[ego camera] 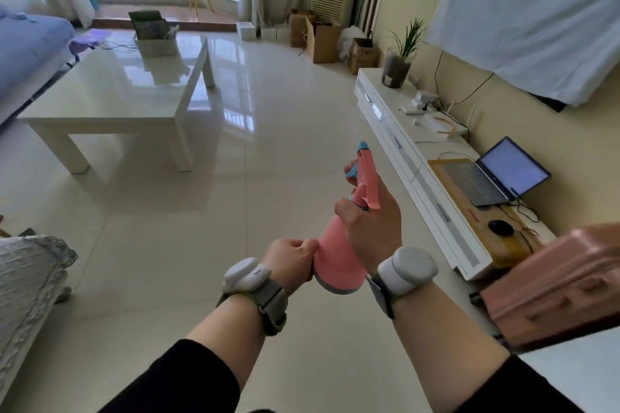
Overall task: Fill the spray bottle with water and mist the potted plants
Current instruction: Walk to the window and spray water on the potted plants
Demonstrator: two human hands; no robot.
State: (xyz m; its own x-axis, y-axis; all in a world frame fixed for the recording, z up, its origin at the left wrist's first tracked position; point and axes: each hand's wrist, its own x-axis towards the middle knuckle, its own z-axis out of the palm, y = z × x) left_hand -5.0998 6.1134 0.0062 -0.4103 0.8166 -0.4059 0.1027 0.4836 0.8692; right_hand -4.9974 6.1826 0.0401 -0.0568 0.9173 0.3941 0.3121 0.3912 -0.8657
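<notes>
Bottle (335,261) neck hidden by right hand (370,225), clenched around it; left hand (290,260) pinching base, tilted forward.

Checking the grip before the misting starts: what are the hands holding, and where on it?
Both hold the pink spray bottle: the right hand grips its neck below the trigger head, the left hand holds the lower body.
</notes>
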